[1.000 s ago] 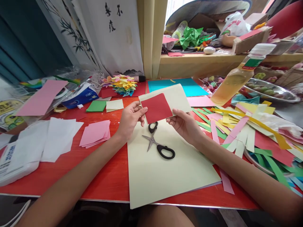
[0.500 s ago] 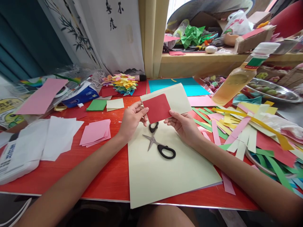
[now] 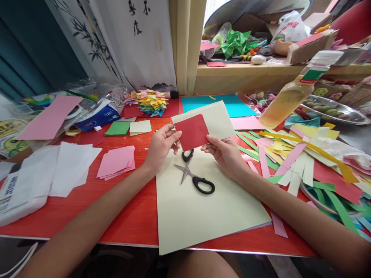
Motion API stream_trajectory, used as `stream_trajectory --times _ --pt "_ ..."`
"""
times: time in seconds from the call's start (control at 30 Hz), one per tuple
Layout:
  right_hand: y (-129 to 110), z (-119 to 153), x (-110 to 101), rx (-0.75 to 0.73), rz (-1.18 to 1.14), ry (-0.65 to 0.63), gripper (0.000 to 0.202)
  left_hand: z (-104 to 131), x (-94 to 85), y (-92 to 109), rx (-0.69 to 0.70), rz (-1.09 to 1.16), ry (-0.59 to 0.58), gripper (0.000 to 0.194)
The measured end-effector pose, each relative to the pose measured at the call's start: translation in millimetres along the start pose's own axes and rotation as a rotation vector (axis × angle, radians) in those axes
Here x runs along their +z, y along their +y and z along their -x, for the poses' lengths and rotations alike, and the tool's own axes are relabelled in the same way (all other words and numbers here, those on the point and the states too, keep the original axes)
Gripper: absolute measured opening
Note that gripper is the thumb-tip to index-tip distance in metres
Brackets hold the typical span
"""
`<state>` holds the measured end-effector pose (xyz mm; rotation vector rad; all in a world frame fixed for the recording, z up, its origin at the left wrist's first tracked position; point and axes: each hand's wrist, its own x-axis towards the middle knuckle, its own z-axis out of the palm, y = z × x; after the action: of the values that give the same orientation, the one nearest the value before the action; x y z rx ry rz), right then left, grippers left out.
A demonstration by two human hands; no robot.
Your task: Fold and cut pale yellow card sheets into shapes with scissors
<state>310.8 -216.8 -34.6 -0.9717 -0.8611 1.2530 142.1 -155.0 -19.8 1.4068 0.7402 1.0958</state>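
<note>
Between my hands, raised over the table, is a red paper square (image 3: 192, 132) lying against a longer cream paper strip (image 3: 218, 117). My left hand (image 3: 162, 146) pinches the left edge of both papers between thumb and fingers. At the lower right corner of the red square, my right hand (image 3: 224, 152) grips both with its thumb in front and fingers behind. Below them, black-handled scissors (image 3: 188, 171) rest with blades parted on a large cream sheet (image 3: 208, 224). The red square covers part of the cream strip.
On the left lie pink squares (image 3: 116, 162), green paper (image 3: 117, 128), a small cream stack (image 3: 140, 127) and white sheets (image 3: 74, 168). Cut paper strips (image 3: 290, 154) crowd the right, by a tall bottle (image 3: 286, 96) and a metal tray (image 3: 336, 112). Blue paper (image 3: 214, 105) lies behind.
Hardly anything differs. Both hands keep the red square and cream strip in the same hold, and the whole view has shifted very slightly.
</note>
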Motion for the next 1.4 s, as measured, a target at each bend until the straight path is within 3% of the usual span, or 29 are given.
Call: stream_trajectory --times 0.23,0.6,1.23,1.3,1.4 --pt "-0.1 1.5 1.8 -0.013 0.033 0.021 0.020 6.2 7.0 0.0 -0.054 -0.115 -0.018 0.027" --pt "3.1 1.2 3.1 -0.094 0.041 0.018 0.016 7.8 7.7 1.5 -0.005 -0.120 0.023 0.012" --pt "3.4 3.5 4.6 -0.076 0.018 0.036 0.012 7.4 6.3 2.6 0.000 -0.152 0.010 0.016" --pt "3.8 2.7 3.4 -0.068 -0.005 0.057 0.011 7.3 6.4 2.6 -0.004 -0.165 -0.037 0.024" --pt "4.1 0.9 1.1 -0.058 -0.028 0.095 0.012 7.6 6.6 2.0 0.066 -0.204 -0.097 0.062"
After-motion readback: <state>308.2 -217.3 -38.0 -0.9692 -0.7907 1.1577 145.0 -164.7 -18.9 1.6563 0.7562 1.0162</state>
